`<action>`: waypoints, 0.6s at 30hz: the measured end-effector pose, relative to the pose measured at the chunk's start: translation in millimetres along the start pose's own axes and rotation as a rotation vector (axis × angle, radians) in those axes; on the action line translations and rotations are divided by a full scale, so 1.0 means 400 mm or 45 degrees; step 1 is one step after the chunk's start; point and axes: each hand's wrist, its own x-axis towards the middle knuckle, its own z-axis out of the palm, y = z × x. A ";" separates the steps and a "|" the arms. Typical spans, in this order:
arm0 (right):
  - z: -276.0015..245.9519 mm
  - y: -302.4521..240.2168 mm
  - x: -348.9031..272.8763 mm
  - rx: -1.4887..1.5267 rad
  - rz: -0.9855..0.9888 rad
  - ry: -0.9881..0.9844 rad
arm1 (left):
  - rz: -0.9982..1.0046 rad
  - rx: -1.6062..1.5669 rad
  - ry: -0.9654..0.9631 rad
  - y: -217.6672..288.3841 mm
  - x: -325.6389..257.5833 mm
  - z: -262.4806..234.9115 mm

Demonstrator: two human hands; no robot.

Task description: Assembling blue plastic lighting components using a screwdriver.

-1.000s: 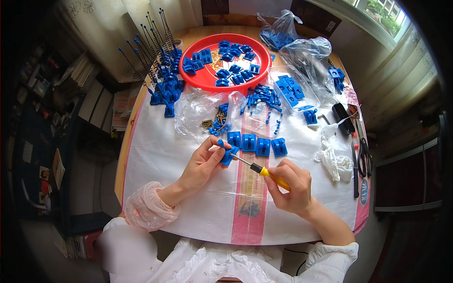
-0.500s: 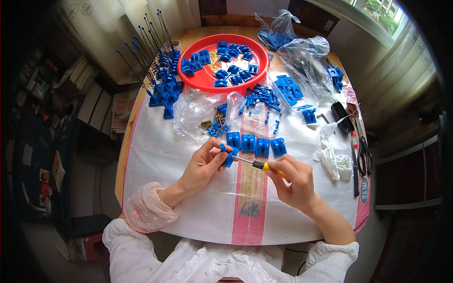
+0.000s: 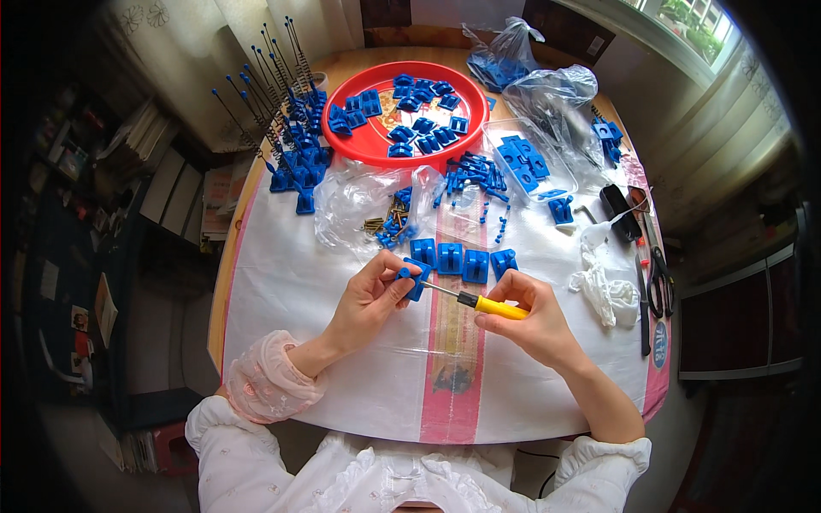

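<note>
Between the thumb and fingers of my left hand [image 3: 369, 297] is a small blue plastic part [image 3: 416, 280], held just above the table's white cover. My right hand [image 3: 539, 321] pinches the yellow handle of a screwdriver [image 3: 502, 308]. The metal shaft slants up to the left, and its tip meets the right side of the held part. Any screw at the tip is too small to make out. Just beyond my hands several blue square-based pieces [image 3: 475, 267] stand in a row. The rightmost of them lies close to my right fingertips.
A red round tray [image 3: 335, 141] holds several blue pieces at the back. Blue pieces with springy stalks [image 3: 295, 162] crowd the left. Brass screws [image 3: 374, 226] and small blue parts lie by plastic bags [image 3: 346, 201]. Scissors [image 3: 660, 282] and white crumpled plastic [image 3: 605, 291] are at right.
My right fingers have shifted on the screwdriver: the grip now shows more of the yellow handle, with fingers extended along it. The blue part in my left hand has tilted slightly.
</note>
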 end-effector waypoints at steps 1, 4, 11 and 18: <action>-0.001 0.004 -0.004 -0.019 -0.001 0.031 | -0.002 -0.007 -0.010 -0.002 0.001 0.000; 0.015 0.004 -0.006 -0.175 -0.126 0.121 | -0.012 -0.009 -0.014 -0.009 -0.001 -0.009; 0.027 0.006 -0.012 -1.094 -0.807 0.318 | -0.017 0.006 -0.002 -0.010 -0.001 -0.010; 0.025 0.016 -0.003 -1.215 -0.901 0.298 | -0.033 -0.022 0.018 -0.009 0.000 -0.011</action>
